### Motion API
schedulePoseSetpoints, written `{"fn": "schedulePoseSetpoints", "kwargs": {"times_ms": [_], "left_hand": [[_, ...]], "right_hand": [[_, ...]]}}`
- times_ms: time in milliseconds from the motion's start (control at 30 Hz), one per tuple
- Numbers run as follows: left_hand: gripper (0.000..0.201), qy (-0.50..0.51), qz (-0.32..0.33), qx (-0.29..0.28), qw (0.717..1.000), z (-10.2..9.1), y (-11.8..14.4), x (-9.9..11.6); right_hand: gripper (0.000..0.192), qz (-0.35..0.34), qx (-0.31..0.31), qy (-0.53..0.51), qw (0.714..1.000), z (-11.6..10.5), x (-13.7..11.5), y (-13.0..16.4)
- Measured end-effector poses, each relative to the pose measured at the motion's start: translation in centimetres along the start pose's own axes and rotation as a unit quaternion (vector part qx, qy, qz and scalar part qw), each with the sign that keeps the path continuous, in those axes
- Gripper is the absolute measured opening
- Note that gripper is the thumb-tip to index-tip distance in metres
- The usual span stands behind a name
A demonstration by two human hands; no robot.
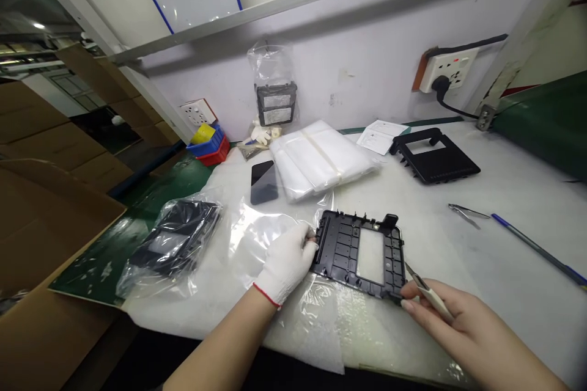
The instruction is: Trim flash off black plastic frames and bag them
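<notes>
Your table (513, 305) has a pale covering, with the black panel (342, 250) in front of you. At the panel's near right corner, your bare right hand (458, 311) holds a knife (435, 299) between thumb and fingers. Your gloved left hand (287, 259) pinches the panel's left edge. Right of the panel lies a pen (532, 247); left of it, a bagged part (181, 238). Beyond it sit a phone (265, 183) and a white bundle (325, 159).
</notes>
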State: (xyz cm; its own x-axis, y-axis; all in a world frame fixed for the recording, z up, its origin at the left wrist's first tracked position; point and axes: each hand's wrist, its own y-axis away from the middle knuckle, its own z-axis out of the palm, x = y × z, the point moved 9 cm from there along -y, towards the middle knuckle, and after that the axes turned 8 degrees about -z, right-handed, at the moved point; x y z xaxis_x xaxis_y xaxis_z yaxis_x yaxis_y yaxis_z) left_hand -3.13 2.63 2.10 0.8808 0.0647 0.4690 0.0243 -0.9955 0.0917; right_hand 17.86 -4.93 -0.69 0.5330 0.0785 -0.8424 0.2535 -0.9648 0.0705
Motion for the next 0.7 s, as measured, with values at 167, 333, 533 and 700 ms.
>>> {"fn": "schedulePoseSetpoints", "kwargs": {"times_ms": [167, 333, 533, 700], "left_hand": [[0.027, 0.026, -0.014, 0.020, 0.999, -1.3, 0.9, -0.3], [0.031, -0.020, -0.039, -0.029, 0.999, -0.8, 1.5, -0.9], [0.034, -0.078, -0.057, -0.052, 0.994, 0.3, 1.9, -0.8], [0.039, 0.011, -0.061, -0.086, 0.994, 1.1, 1.8, -1.1]], "right_hand": [[0.033, 0.007, 0.070, 0.009, 0.998, -3.1, 1.2, 0.9], [0.039, 0.030, 0.158, 0.016, 0.987, -6.0, 3.5, 1.9], [0.050, 0.021, 0.049, -0.011, 0.998, -0.6, 1.4, 0.6], [0.039, -0.041, 0.122, 0.033, 0.991, -1.7, -0.6, 0.1]]}}
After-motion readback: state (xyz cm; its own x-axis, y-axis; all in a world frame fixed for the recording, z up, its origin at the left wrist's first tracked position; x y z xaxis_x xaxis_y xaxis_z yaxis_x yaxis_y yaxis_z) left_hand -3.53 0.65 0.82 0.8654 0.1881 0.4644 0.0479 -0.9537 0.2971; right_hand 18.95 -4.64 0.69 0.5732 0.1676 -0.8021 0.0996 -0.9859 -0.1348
